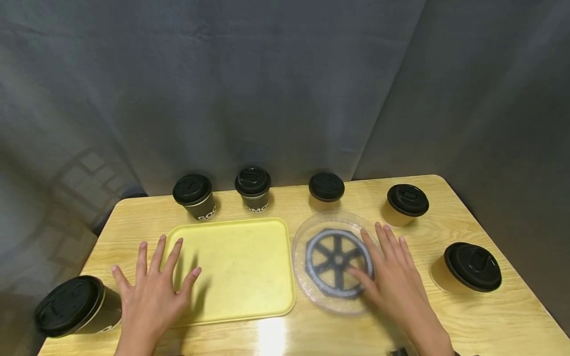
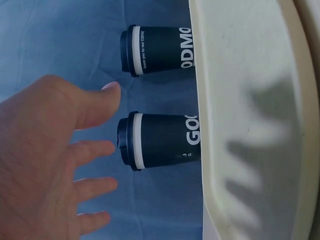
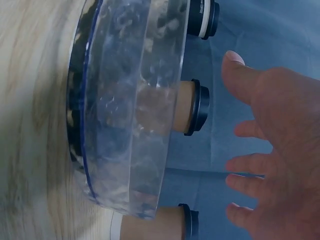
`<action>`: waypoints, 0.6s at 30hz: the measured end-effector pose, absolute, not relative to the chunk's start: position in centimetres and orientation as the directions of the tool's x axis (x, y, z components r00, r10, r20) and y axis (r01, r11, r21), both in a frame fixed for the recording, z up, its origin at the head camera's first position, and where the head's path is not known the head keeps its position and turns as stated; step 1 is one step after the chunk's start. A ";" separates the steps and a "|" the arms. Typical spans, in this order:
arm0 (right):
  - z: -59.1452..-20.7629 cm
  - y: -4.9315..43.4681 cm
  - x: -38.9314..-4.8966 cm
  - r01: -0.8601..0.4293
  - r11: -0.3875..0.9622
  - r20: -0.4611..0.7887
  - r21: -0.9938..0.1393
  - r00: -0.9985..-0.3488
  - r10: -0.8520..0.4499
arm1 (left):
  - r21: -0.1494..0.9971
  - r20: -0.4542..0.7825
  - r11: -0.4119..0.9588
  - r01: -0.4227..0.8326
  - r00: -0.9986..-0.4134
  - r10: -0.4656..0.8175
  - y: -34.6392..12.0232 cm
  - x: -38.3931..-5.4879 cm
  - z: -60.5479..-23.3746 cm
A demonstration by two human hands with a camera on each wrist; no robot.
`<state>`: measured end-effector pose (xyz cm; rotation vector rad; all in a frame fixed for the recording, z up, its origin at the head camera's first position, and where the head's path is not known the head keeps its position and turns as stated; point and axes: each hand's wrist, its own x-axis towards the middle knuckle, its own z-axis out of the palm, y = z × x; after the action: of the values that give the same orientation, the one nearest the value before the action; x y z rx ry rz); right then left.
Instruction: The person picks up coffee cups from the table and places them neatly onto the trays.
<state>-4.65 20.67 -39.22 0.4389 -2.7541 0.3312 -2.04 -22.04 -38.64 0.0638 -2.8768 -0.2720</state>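
My left hand hovers over the left edge of the yellow tray, fingers spread and holding nothing. In the left wrist view the thumb and fingers stretch out above the tray, with two dark paper cups behind. My right hand hangs with straight fingers over the right side of a clear round disc that has a dark, spoked, wheel-like base. The right wrist view shows the disc's thick clear side wall, apart from the fingers. Nothing lies on the tray.
Dark cups with black lids stand at the left front, back left and back middle. Tan cups with black lids stand at the back, right back and right. A grey curtain hangs behind the wooden table.
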 end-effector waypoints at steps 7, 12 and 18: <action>-39.2 20.5 -4.7 -0.355 0.917 0.367 -0.180 -0.890 -0.272 | 0.195 0.267 0.980 -0.040 -0.959 -0.092 -22.6 -2.0 -38.4; -39.3 20.4 -4.6 -0.363 0.915 0.376 -0.175 -0.884 -0.279 | 0.190 0.262 0.980 -0.055 -0.959 -0.105 -23.1 -2.0 -38.3; -39.5 20.2 -4.7 -0.375 0.912 0.383 -0.168 -0.877 -0.291 | 0.194 0.261 0.979 -0.069 -0.958 -0.119 -23.6 -1.8 -38.2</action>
<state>-4.70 20.25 -39.47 0.4900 -2.7195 0.3373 -1.76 -23.56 -38.17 0.1376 -2.8510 -0.2652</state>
